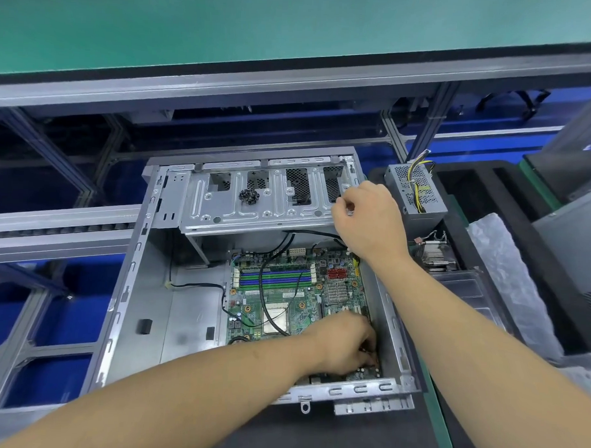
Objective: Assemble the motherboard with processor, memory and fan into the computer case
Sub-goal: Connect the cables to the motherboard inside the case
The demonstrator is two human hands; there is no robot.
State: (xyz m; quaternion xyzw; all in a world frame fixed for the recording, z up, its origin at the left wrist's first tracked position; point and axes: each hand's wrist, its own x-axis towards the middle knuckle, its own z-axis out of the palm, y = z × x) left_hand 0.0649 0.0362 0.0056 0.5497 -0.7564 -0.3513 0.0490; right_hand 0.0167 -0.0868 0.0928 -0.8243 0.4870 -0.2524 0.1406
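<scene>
Motherboard (pixel 285 297) sits flat inside the open computer case (pixel 141 285), under both hands. Left hand (pixel 345 339) is down at its near right corner, fingers (pixel 366 355) curled together onto the board edge; can't tell what they pinch. Right hand (pixel 368 219) rests on the drive cage (pixel 254 202), fingers bunched at the cage's right end. Power supply (pixel 416 191) stands just right of them.
</scene>
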